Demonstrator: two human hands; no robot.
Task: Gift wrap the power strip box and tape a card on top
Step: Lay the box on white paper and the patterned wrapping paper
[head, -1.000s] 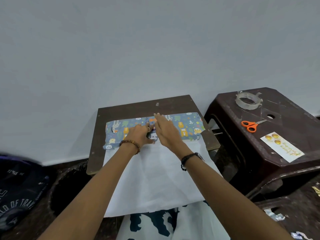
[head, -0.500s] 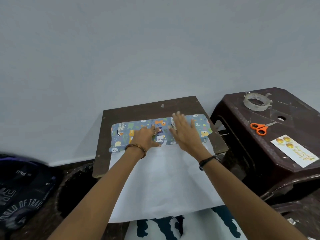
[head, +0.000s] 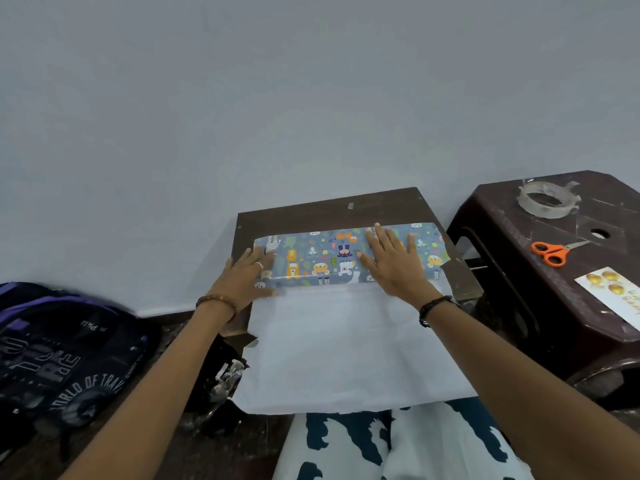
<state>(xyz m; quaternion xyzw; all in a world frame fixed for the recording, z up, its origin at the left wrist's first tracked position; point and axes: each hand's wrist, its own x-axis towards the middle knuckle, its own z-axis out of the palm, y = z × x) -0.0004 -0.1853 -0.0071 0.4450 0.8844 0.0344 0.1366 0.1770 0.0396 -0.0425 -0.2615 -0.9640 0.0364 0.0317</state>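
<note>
Both hands lay flat with fingers straight, gripping nothing: the left hand (head: 247, 275) pressed the left end and the right hand (head: 393, 263) the right part of the wrapping paper (head: 318, 259) folded over the box on the wooden board (head: 329, 211). The card (head: 611, 299) lay on the brown stool (head: 512, 271).

A small brown table (head: 311, 211) carries the wrapping paper (head: 346, 341) — its white underside faces up.

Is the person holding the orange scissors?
No, the orange scissors lie on the brown stool, while both hands, left and right, press flat on the wrapping paper.
</note>
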